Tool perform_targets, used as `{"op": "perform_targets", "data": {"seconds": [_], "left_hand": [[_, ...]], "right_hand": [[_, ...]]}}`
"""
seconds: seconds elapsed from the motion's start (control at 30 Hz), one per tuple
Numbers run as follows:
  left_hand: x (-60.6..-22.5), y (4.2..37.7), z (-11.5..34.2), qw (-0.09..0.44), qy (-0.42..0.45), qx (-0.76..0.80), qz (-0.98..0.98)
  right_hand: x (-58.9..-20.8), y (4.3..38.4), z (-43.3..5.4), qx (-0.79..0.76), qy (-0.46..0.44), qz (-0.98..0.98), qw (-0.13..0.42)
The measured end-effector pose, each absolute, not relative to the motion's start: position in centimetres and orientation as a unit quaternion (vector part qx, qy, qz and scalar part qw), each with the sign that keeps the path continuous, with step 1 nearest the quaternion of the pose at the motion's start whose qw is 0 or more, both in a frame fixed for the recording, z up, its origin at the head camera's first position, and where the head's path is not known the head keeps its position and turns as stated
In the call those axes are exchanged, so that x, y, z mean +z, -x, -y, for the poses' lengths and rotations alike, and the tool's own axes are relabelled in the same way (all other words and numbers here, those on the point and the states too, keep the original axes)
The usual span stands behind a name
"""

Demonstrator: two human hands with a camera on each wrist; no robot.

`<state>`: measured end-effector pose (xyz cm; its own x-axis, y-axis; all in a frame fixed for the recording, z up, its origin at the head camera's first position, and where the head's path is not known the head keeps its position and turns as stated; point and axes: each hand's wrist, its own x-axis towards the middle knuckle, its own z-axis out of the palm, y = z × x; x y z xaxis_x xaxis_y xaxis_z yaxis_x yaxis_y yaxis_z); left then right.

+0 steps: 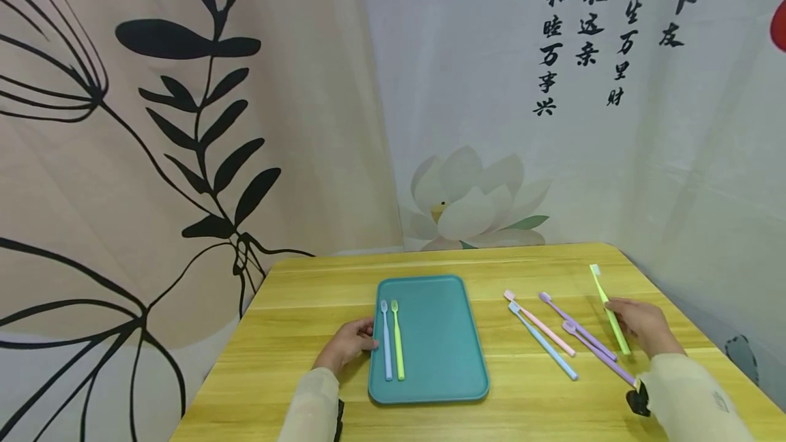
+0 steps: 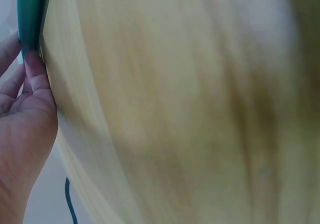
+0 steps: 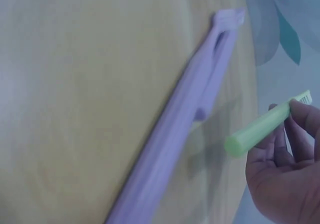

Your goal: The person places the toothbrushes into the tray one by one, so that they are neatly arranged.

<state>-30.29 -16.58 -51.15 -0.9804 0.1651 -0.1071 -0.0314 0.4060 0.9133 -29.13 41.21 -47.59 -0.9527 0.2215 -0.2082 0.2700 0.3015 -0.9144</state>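
Note:
My left hand (image 1: 348, 345) grips the left rim of a teal tray (image 1: 439, 340), thumb over the edge; the left wrist view shows fingers against the tray's side (image 2: 31, 19). Inside the tray, near its left side, a light blue toothbrush (image 1: 387, 346) and a yellow-green toothbrush (image 1: 398, 346) lie side by side, heads away from me. Over the table's right part, my right hand (image 1: 641, 325) pinches a light green toothbrush (image 1: 617, 330) by its handle, head pointing away. In the right wrist view this green toothbrush (image 3: 257, 131) is raised above the tabletop, casting a shadow.
Between tray and right hand lie a pink toothbrush (image 1: 543, 325), a blue toothbrush (image 1: 545, 344) and two purple toothbrushes (image 1: 580, 328), close together at a slant. The wooden table (image 1: 522, 264) ends at a printed curtain (image 1: 319, 121) behind.

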Motion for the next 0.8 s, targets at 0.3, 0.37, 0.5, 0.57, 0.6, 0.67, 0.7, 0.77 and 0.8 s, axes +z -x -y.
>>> {"op": "perform_targets", "data": {"seconds": [0.3,0.37,0.5,0.57,0.6,0.67,0.7,0.77,0.8], "left_hand": [[-51.3,30.4,16.6,0.091,-0.040,0.547,-0.831],[-51.3,30.4,16.7,0.092,-0.041,0.548,-0.830],[-51.3,30.4,16.7,0.093,-0.042,0.548,-0.831],[-51.3,30.4,16.7,0.093,-0.043,0.547,-0.831],[-51.3,30.4,16.7,0.092,-0.043,0.548,-0.831],[-51.3,30.4,16.7,0.092,-0.044,0.547,-0.831],[-51.3,30.4,16.7,0.092,-0.045,0.547,-0.831],[-51.3,30.4,16.7,0.092,-0.044,0.546,-0.831],[-51.4,30.4,16.7,0.092,-0.043,0.546,-0.832]], "right_hand": [[-46.0,29.7,-38.9,-0.583,-0.155,-0.797,0.005],[-45.9,29.9,-38.3,-0.589,-0.160,-0.792,-0.001],[-45.7,30.1,-37.3,-0.606,-0.164,-0.778,-0.013],[-45.5,30.2,-36.7,-0.612,-0.164,-0.773,-0.019],[-45.4,30.2,-36.4,-0.612,-0.165,-0.773,-0.020],[-45.3,30.4,-35.9,-0.612,-0.166,-0.773,-0.024],[-45.3,30.5,-35.6,-0.614,-0.167,-0.771,-0.025],[-45.3,30.8,-35.0,-0.615,-0.168,-0.770,-0.026],[-45.3,30.9,-34.7,-0.618,-0.168,-0.768,-0.026]]}}
